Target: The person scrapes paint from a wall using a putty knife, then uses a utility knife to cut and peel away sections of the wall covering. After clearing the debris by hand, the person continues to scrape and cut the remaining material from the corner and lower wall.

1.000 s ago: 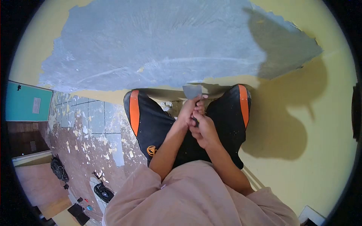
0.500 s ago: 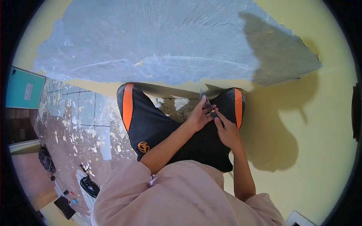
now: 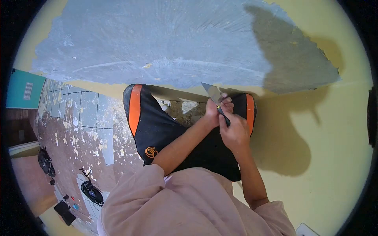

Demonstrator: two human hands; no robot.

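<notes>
Scraper (image 3: 215, 96) just above right of frame centre, blade (image 3: 212, 91) pointing upper left. Right hand (image 3: 236, 133) grasps handle (image 3: 225, 118); left hand (image 3: 213, 113) at blade, cannot tell whether gripping.

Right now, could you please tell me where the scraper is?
In the head view, the scraper is just right of centre, its handle in the right hand and its blade by the left hand.
</notes>
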